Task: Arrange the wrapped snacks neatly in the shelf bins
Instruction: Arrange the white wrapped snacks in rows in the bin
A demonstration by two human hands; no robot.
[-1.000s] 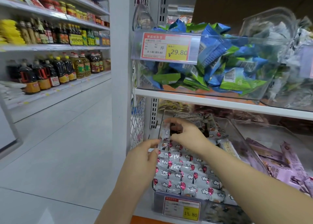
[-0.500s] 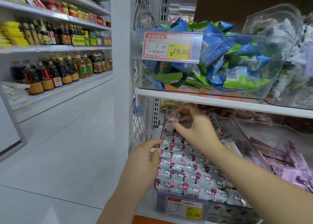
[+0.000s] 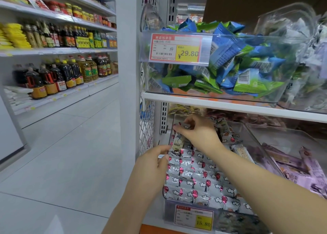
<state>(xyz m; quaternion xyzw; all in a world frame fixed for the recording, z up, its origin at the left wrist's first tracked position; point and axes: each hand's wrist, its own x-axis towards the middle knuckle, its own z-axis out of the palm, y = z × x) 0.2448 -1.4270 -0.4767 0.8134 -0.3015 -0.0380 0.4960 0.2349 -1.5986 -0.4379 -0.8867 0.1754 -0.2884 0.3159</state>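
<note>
Above the work, a white shelf [image 3: 230,107] is seen carrying a clear tub [image 3: 283,96] filled with loose blue and green packs [image 3: 230,66]; a red and yellow tag [image 3: 177,48] marked 29.80 is clipped to its front. This shelf overhangs the back of the bin [image 3: 251,134] below, so the rear of that bin is partly hidden. A second tag [image 3: 193,218], marked 15.80, is fixed to the bin's front. Purple packs [image 3: 300,166] are held in the next bin to the right. A wire mesh panel [image 3: 146,136] is set just left of the bin, and bottles [image 3: 62,74] are lined up on shelves across the aisle.

Inside the bin, snacks [image 3: 194,180] printed with clouds and red balloons are laid in flat overlapping rows. The right side of the bin is crossed by the right forearm. The right hand [image 3: 200,133] is reached to the back rows, and one packet [image 3: 177,142] is pinched at its top between thumb and fingers, hung roughly upright over the rows. The left hand [image 3: 152,164] is placed at the bin's left wall, thumb uppermost; whether the wall is gripped or only touched cannot be told.
</note>
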